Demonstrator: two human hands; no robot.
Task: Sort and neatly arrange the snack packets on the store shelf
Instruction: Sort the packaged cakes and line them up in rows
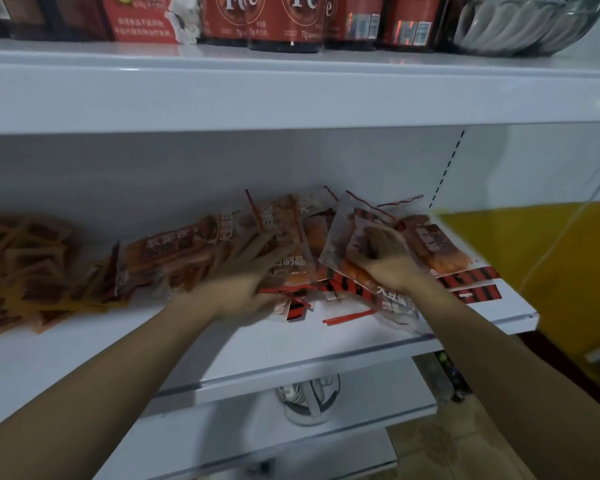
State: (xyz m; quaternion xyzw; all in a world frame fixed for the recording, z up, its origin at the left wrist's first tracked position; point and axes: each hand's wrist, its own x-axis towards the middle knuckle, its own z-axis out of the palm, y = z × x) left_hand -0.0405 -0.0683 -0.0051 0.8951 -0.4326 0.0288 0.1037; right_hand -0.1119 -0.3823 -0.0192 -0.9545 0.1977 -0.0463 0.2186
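Both arms reach onto the middle shelf (291,344) of a white store rack. The left hand (236,282) lies flat, fingers spread and nearly straight, on a loose heap of red packets (284,237) in the middle of the shelf; it presses on them without curling round any, though motion blur softens its outline. The right hand (388,261) is just to the right, its fingers bent over a tilted packet (347,233) that leans up from the right-hand pile; the thumb side is hidden, so I cannot tell whether it truly grasps the packet or only rests on it. Further packets with red-and-black striped edges (471,277) lie flat to the right of that hand, reaching the shelf's right end, and a few spill toward the near edge. At the left of the same shelf sits a separate heap of brown and orange packets (25,268), well apart from both hands. On the shelf above stand red jars (291,19), a red box (136,15) and, at the far right, a glass bowl (527,26). Behind the rack on the right is a yellow wall (551,265).
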